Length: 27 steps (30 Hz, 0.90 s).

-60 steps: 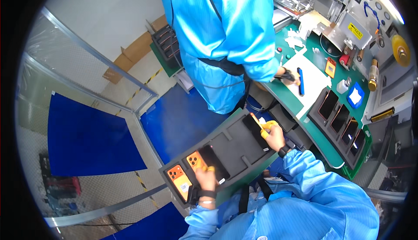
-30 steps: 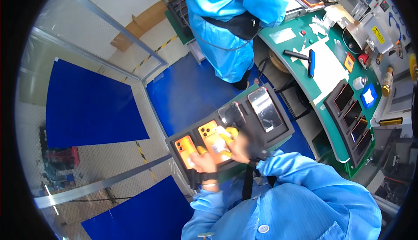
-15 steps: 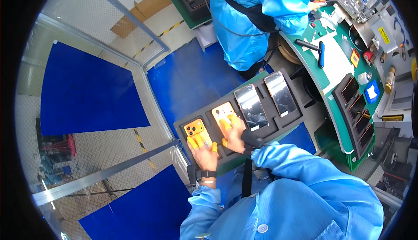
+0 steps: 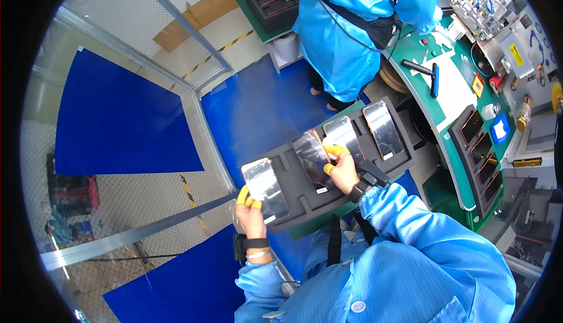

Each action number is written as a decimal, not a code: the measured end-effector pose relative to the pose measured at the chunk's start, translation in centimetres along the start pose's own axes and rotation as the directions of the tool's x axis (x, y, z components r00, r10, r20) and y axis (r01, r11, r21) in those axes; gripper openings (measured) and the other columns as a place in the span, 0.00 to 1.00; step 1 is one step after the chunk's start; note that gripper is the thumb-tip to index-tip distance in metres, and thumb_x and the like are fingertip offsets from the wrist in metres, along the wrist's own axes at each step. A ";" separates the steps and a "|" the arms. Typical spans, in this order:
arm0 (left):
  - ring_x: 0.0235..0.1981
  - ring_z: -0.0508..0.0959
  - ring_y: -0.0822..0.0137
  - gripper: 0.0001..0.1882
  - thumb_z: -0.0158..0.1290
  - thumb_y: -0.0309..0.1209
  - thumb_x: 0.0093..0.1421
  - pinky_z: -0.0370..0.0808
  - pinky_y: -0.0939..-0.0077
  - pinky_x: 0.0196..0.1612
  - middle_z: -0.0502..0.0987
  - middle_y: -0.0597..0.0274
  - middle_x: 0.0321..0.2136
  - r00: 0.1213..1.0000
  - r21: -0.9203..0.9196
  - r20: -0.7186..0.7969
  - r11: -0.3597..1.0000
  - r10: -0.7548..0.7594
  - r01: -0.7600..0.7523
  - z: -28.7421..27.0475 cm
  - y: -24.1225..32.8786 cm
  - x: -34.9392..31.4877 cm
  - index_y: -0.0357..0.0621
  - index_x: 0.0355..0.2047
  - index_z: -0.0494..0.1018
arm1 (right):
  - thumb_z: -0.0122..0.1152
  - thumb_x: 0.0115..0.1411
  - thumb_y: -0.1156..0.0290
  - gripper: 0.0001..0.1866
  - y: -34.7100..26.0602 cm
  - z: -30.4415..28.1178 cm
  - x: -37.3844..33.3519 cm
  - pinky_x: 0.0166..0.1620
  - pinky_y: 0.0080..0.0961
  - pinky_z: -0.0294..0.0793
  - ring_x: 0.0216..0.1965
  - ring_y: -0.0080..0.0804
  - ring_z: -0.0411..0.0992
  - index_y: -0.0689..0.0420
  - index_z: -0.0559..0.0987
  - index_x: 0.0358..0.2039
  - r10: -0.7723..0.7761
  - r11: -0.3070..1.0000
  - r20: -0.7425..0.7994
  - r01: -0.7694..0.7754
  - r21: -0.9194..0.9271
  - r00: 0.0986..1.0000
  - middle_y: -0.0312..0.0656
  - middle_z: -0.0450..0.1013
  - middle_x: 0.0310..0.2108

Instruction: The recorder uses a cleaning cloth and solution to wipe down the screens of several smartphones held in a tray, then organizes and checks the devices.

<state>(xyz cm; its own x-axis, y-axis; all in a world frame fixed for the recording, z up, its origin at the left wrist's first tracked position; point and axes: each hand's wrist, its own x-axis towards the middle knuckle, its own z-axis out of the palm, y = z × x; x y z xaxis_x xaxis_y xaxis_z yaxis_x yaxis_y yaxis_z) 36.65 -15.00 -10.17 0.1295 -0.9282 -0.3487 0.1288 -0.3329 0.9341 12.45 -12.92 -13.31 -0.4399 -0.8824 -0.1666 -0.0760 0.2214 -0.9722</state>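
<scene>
A dark grey foam tray holds a row of smartphones, screens up. My left hand, with yellow finger covers, grips the left edge of the leftmost smartphone, whose bright screen reflects the light. That phone sits tilted over the tray's left end. My right hand, also in yellow finger covers, is closed at the right edge of the second smartphone, which has a dark screen and an orange rim. Just beyond my right fingers lies the third smartphone. A fourth smartphone rests in the tray's right end.
A co-worker in a blue gown stands ahead at a green bench. On the bench are a roller, a second phone tray and a metal fixture. Mesh partitions stand to the left; another tray sits far back.
The two left phones, orange backs up before, now show their screens. Both hands have moved from on top of them to their edges, the right hand further right. The co-worker has shifted right.
</scene>
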 end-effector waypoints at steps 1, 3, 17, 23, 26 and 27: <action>0.38 0.75 0.72 0.26 0.41 0.09 0.48 0.70 0.85 0.39 0.75 0.57 0.39 0.999 -0.028 -0.035 0.999 0.015 -0.016 0.1 -1.3 0.7 0.36 0.49 0.65 | 0.54 0.38 0.84 0.26 -0.1 0.7 0.1 0.47 0.26 0.66 0.43 0.43 0.66 0.64 0.73 0.43 -0.083 0.975 0.030 0.087 -0.203 0.996 0.50 0.66 0.40; 0.38 0.75 0.71 0.25 0.39 0.09 0.48 0.71 0.84 0.39 0.74 0.58 0.39 0.998 -0.032 -0.050 0.999 0.028 -0.030 0.6 -3.4 1.7 0.36 0.48 0.67 | 0.54 0.37 0.84 0.27 0.6 1.6 0.2 0.45 0.28 0.67 0.41 0.45 0.66 0.63 0.73 0.44 -0.097 0.964 0.019 0.099 -0.246 0.995 0.51 0.65 0.40; 0.59 0.55 0.43 0.27 0.46 0.19 0.51 0.52 0.58 0.60 0.53 0.41 0.58 0.767 0.761 0.276 0.356 0.579 -0.542 4.3 -0.5 2.2 0.38 0.54 0.61 | 0.60 0.51 0.70 0.14 -2.8 -1.6 5.5 0.37 0.33 0.69 0.33 0.45 0.70 0.62 0.72 0.37 -0.444 0.545 0.235 0.469 -0.695 0.865 0.50 0.69 0.33; 0.60 0.55 0.49 0.22 0.45 0.30 0.57 0.51 0.52 0.60 0.59 0.44 0.56 0.804 0.823 0.520 0.081 0.288 -0.562 5.6 0.8 6.8 0.42 0.53 0.63 | 0.57 0.46 0.75 0.06 -2.7 0.0 7.7 0.35 0.38 0.68 0.34 0.46 0.69 0.64 0.77 0.24 -0.452 0.427 0.357 0.550 -0.718 0.817 0.49 0.68 0.33; 0.57 0.60 0.51 0.19 0.46 0.29 0.56 0.53 0.53 0.59 0.65 0.44 0.51 0.799 0.814 0.552 0.055 0.238 -0.579 5.7 0.6 7.4 0.40 0.48 0.69 | 0.58 0.46 0.74 0.06 -2.3 0.7 7.5 0.36 0.38 0.67 0.34 0.45 0.68 0.65 0.75 0.21 -0.409 0.536 0.271 0.469 -0.702 0.872 0.49 0.67 0.31; 0.56 0.62 0.51 0.17 0.46 0.28 0.55 0.55 0.55 0.59 0.67 0.45 0.49 0.778 0.796 0.578 0.039 0.244 -0.604 6.0 0.6 7.4 0.39 0.45 0.71 | 0.60 0.47 0.72 0.08 -0.8 0.7 8.1 0.37 0.38 0.66 0.35 0.46 0.68 0.65 0.74 0.19 -0.421 0.466 0.299 0.487 -0.739 0.856 0.49 0.67 0.31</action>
<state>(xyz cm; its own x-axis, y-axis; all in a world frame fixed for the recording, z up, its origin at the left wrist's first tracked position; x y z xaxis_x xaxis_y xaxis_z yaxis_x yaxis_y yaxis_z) 31.82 -23.11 -11.75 -0.4365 -0.8997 0.0010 -0.8560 0.4156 0.3074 9.56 -20.51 -13.96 -0.0773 -0.9730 0.2176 -0.9108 -0.0198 -0.4123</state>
